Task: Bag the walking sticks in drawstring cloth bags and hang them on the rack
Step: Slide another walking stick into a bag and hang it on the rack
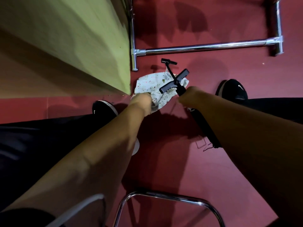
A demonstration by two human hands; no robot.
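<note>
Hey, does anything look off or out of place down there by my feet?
Nothing looks broken or spilled. One oddity: a second walking stick lies loose on the floor, partly under the printed cloth bag, while your right hand holds the other stick.

Dim, warm lighting throughout. Hard overlapping shadows fall across the red floor (164,161). Specular glare on the chrome rack rail (205,46). Motion blur softens both forearms; wide-angle distortion bends the edges.

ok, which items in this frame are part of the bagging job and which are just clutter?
Job:
- printed cloth bag, in left hand
- black walking stick, in right hand
- chrome rack base

Clutter:
- green cabinet
- chrome chair frame
</note>
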